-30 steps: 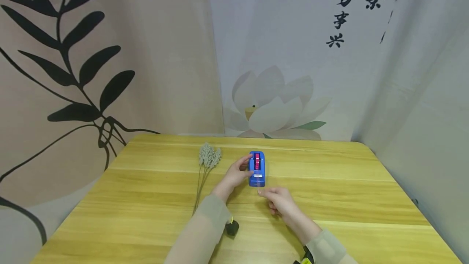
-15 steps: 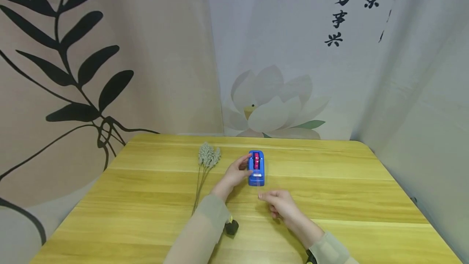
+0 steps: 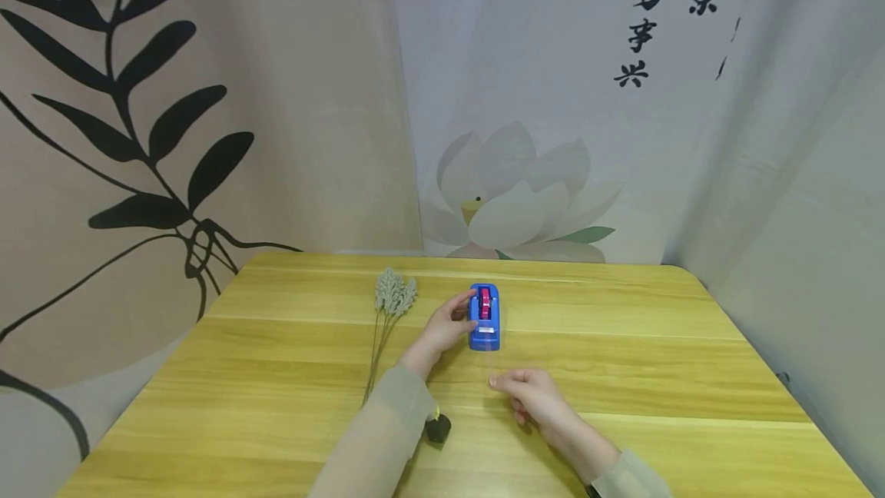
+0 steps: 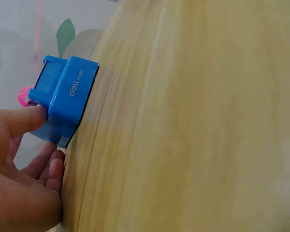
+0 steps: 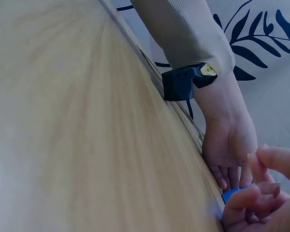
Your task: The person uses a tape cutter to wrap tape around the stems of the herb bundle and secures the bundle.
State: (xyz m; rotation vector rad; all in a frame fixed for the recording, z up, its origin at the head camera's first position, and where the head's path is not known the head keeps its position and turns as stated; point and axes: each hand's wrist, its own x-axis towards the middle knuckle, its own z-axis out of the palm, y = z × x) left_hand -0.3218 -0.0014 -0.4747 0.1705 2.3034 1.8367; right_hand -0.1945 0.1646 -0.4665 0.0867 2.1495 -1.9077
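A blue tape dispenser with a pink tape roll stands on the wooden table. My left hand holds its left side, the thumb against the body in the left wrist view. Between thumb and forefinger, my right hand pinches the end of a thin, clear pinkish strip of tape. The strip stretches from the front of the dispenser toward me. In the right wrist view, the right hand hides most of the dispenser.
Left of the dispenser lies a bunch of dried grey-green flowers with thin stems, partly behind the left forearm. A printed curtain hangs behind the wooden table. A dark camera is strapped to the left wrist.
My right hand has moved a little toward me, away from the dispenser, and the strip of tape between them has grown longer. My left hand and the tape dispenser have stayed in place.
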